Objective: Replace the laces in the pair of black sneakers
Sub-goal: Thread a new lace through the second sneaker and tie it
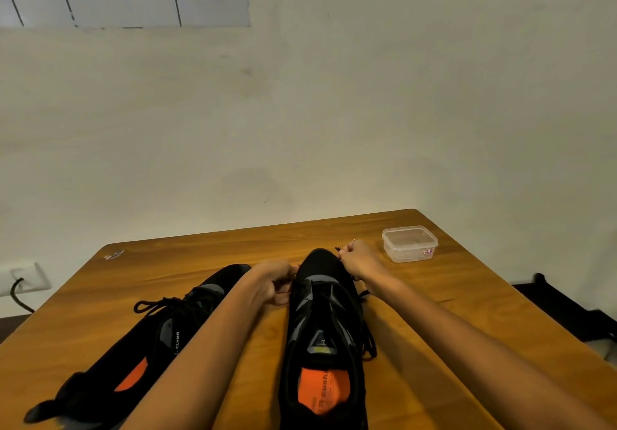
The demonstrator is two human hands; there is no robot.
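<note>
While the left hand point(278, 282) curls against the near shoe's side, seemingly pinching the black lace point(365, 336) there, the right hand point(359, 259) pinches a lace end just past the toe. Between both hands stands the right-side sneaker point(324, 329); the other sneaker point(160, 339) lies left of the left hand, laced. Threading at the lowest eyelets seems underway; evening both ends likely comes next.

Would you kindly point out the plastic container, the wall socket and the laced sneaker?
plastic container point(410, 244): head view, on its clear lid.
wall socket point(28, 277): head view, on its white faceplate.
laced sneaker point(160, 336): head view, on its tongue.
</note>
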